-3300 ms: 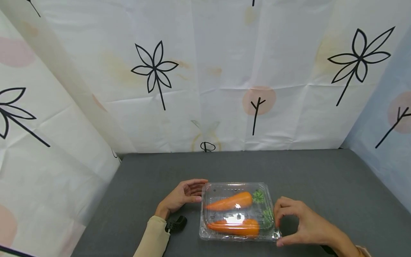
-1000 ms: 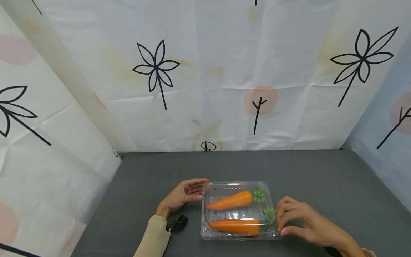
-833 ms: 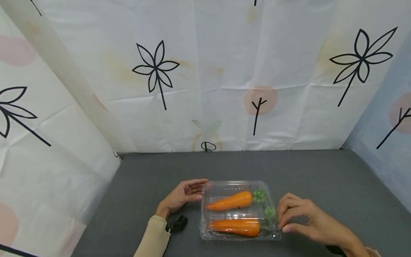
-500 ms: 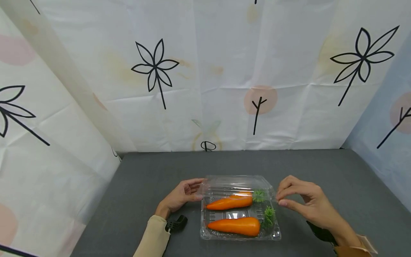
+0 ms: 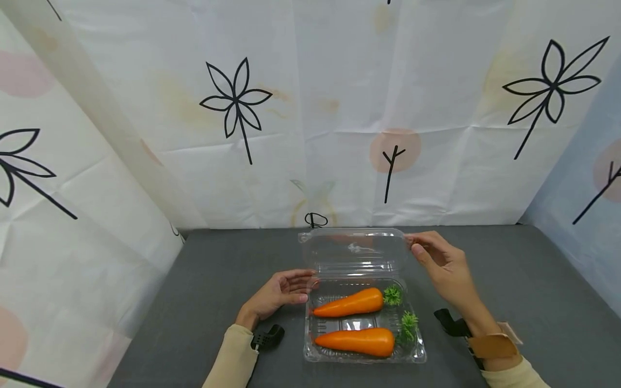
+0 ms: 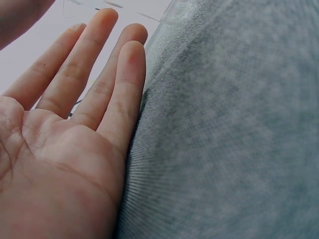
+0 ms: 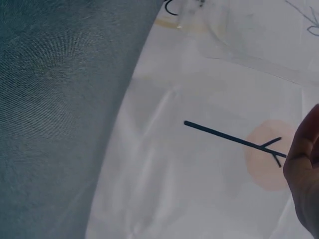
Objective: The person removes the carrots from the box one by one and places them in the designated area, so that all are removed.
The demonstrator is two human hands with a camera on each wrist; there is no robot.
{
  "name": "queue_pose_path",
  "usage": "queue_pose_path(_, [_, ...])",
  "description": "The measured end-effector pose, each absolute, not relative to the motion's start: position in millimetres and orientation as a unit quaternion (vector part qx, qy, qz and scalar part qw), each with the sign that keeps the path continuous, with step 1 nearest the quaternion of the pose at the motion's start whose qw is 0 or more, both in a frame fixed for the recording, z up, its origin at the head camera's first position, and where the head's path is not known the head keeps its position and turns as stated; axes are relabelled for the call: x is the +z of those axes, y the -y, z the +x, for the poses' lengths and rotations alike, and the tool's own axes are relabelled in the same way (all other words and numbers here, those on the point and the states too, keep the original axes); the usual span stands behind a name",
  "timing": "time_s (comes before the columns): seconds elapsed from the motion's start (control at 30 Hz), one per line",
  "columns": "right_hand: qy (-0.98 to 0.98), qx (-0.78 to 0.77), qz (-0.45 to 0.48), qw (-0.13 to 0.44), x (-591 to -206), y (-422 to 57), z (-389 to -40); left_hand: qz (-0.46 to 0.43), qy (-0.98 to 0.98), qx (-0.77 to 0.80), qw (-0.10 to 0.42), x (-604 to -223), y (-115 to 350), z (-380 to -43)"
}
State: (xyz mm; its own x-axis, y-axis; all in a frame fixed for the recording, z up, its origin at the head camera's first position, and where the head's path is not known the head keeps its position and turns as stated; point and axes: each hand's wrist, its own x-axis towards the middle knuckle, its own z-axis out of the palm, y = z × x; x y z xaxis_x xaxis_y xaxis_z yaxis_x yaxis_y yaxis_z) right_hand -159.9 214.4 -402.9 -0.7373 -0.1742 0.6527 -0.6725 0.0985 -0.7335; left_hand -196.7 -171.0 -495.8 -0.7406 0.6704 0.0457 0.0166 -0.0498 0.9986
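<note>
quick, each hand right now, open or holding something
Left hand: open, at the container.
Right hand: holding the raised lid by its edge.

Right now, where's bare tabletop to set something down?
Free: tabletop between the left backdrop and left hand; also between the right hand and right backdrop. Crowded: the middle, with the open clear container, its raised lid and two carrots.

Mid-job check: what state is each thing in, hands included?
Clear plastic rectangular tray: uncovered.
Clear plastic rectangular lid: raised at the tray's far edge.
Far orange tapered carrot with green leafy top: lying in tray, tip left.
Near matching carrot: lying in tray, tip left.
Left hand: fingers extended at tray's far left corner.
Right hand: holding lid's right corner.
</note>
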Motion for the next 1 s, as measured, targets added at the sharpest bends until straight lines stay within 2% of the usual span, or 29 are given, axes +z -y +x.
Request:
queue_pose_path(0.3, [0.765, 0.584, 0.239, 0.129, -420.3, -217.1, -173.2, 0.269, -0.638, 0.679, 0.245, -495.6, 170.1, -199.1])
queue_pose_path(0.6, [0.775, 0.589, 0.222, 0.047, -437.8, -222.4, -177.7, 0.265, -0.631, 0.687, 0.244, -495.2, 170.5, -197.4])
queue_pose_path(1.0, [0.812, 0.559, 0.153, -0.061, -444.5, -228.5, -180.5, 0.267, -0.63, 0.689, 0.241, -497.2, 170.9, -198.9])
